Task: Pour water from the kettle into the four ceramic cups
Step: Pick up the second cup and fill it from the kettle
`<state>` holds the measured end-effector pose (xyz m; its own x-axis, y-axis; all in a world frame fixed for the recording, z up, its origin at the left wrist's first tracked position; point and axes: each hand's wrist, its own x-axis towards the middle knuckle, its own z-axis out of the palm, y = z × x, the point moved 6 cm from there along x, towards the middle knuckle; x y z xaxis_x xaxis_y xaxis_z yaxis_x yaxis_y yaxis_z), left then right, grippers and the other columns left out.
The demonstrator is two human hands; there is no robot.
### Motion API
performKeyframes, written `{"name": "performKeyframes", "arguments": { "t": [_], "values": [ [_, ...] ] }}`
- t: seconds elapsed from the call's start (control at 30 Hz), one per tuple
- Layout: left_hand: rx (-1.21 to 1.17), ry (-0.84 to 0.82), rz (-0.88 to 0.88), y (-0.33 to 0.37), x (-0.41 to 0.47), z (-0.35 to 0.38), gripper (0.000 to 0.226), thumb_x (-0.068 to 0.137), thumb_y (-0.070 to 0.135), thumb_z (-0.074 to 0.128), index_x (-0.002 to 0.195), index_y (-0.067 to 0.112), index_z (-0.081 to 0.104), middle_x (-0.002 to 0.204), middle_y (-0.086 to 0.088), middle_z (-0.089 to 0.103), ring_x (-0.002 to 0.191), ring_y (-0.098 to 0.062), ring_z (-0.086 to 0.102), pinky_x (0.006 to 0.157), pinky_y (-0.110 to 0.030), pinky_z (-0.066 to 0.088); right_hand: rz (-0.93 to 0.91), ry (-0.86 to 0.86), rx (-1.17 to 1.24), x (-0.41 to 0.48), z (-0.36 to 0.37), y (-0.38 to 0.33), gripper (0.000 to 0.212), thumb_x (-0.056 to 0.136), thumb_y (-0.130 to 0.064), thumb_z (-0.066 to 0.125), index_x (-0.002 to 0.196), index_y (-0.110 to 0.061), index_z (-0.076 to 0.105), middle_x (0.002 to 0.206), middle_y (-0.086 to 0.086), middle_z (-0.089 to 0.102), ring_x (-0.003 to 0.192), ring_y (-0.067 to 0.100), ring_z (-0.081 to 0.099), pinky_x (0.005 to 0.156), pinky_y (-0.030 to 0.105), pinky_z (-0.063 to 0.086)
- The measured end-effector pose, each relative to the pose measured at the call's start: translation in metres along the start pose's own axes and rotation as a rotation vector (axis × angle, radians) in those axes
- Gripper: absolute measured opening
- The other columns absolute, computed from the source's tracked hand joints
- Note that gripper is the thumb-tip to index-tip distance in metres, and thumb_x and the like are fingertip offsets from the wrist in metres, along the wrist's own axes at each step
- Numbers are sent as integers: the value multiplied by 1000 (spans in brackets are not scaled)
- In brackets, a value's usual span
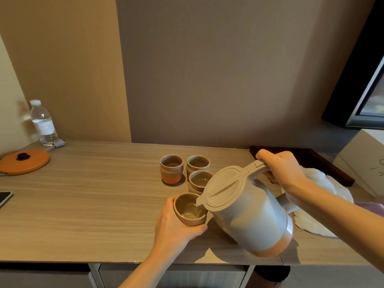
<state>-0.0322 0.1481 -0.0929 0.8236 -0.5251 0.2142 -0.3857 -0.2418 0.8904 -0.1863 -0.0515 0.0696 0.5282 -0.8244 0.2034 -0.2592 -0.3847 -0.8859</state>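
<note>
Head | right hand (284, 169) tilts kettle (247, 210) | left hand (176, 223) holds cup (190, 210)

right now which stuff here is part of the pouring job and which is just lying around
In the job: grey plastic kettle with orange base, four brown ceramic cups, left hand, right hand.

Lying about: clear plastic water bottle, round orange kettle stand, white cloth, dark phone.

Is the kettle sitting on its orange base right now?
No: the right hand holds the kettle tilted over a cup, far from the orange base.
</note>
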Motion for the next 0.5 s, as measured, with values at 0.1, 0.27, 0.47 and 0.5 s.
{"name": "performKeyframes", "arguments": {
  "t": [0.1, 0.27, 0.47, 0.5],
  "values": [
    [-13, -4, 3, 8, 1, 1, 93, 36, 53, 92, 114, 41, 43, 110, 19, 58, 106, -8, 55, 88, -32, 52, 28, 24, 44, -2, -8, 4, 33, 85, -21, 57, 62, 2, 61, 60, 14, 52, 55, 20, 43, 58, 30, 39],
    [-23, -6, 9, 18, 4, 8, 93, 40, 45, 95, 117, 37, 44, 112, 16, 59, 107, -10, 56, 89, -33, 53, 93, 36, 115, -3, -21, 16, 31, 87, -22, 55, 67, 1, 61, 71, 17, 55, 64, 23, 45, 60, 29, 39],
    [-97, -9, -28, 24, 4, 16, 90, 46, 38, 96, 118, 35, 43, 112, 16, 58, 106, -10, 56, 85, -28, 51, 200, 75, 189, -2, -37, 34, 33, 87, -27, 55, 62, -5, 61, 58, 9, 51, 54, 16, 41, 58, 28, 36],
    [-106, -8, -31, 25, 4, 17, 90, 46, 37, 96, 119, 35, 43, 112, 16, 58, 106, -9, 55, 84, -27, 50, 216, 83, 207, -3, -38, 36, 33, 87, -28, 55, 63, -5, 61, 56, 8, 50, 53, 15, 40, 57, 28, 36]
  ]
}}
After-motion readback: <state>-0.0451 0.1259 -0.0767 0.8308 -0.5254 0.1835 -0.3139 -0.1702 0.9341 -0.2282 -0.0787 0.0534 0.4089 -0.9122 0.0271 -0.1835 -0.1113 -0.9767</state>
